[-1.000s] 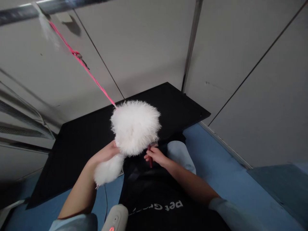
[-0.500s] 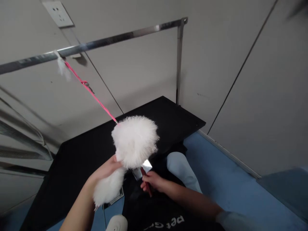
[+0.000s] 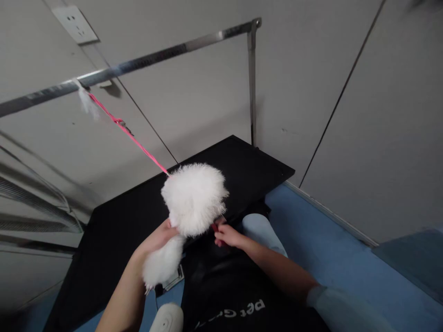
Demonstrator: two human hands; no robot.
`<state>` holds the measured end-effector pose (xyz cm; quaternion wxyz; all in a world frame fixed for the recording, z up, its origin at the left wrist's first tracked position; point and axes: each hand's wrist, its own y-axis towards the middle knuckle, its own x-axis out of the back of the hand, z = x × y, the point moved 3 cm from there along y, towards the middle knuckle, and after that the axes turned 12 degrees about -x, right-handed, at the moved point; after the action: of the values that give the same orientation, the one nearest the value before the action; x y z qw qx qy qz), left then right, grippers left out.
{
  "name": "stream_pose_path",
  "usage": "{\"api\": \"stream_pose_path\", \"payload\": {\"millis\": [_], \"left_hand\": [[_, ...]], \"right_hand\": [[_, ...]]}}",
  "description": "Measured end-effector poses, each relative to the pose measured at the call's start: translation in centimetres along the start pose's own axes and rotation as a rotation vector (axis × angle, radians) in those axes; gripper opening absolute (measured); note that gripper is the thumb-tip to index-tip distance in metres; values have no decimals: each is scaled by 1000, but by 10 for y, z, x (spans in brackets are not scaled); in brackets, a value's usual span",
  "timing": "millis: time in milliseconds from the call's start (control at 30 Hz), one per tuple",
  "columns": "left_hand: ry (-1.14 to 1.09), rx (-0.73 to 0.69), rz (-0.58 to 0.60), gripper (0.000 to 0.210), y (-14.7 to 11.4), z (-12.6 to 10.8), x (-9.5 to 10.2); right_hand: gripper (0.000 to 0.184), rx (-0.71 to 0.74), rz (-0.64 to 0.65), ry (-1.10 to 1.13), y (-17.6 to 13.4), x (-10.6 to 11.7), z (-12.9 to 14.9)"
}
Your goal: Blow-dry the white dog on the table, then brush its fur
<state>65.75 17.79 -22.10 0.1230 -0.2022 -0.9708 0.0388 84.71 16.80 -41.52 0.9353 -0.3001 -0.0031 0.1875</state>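
Note:
A fluffy white dog (image 3: pixel 194 198) is on the black grooming table (image 3: pixel 242 170), its coat standing out in a round puff. My left hand (image 3: pixel 163 234) grips it at the lower left, fingers partly sunk in the fur. Below my left wrist hangs a furry white leg or similar part (image 3: pixel 164 263) of the dog. My right hand (image 3: pixel 229 235) is closed on the red handle of a slicker brush (image 3: pixel 215 228). Its head is blurred and mostly hidden at the lower right edge of the fur. A pink lead (image 3: pixel 138 145) runs taut from the dog up to the metal bar.
A metal bar (image 3: pixel 152 57) crosses above the table, held by an upright post (image 3: pixel 252 87) at the back. Ribbed hoses (image 3: pixel 38 203) are at the left. A wall socket (image 3: pixel 75 24) is above. My black apron (image 3: pixel 242 281) touches the near side; blue floor (image 3: pixel 311 230) lies right.
My right hand has raised the brush up and to the right, closer to the fur, and its metal head shows less. My left hand keeps its hold; the view has shifted slightly.

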Motion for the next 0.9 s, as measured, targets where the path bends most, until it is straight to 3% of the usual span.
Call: {"api": "stream_pose_path", "payload": {"millis": [100,233,367,533,700,800,900], "left_hand": [[14,21,-2,50,0,1,0],[84,31,12,54,-1,3,3],[130,13,43,50,0,9,7],[136,-43,33,50,3,13,5],[142,-125,85,42,5,27,13],[301,-237,8,33,11,47,23],[472,-368,-168,29,22,68,28]], "right_hand": [[28,-3,53,-61,-3,6,-1],[12,109,17,-70,4,26,15],[25,35,22,-122,7,51,17],[12,136,70,-137,6,49,30],[35,83,-19,-134,-8,77,16],[42,147,-86,-71,-5,93,23],[38,278,-127,5,23,77,65]]}}
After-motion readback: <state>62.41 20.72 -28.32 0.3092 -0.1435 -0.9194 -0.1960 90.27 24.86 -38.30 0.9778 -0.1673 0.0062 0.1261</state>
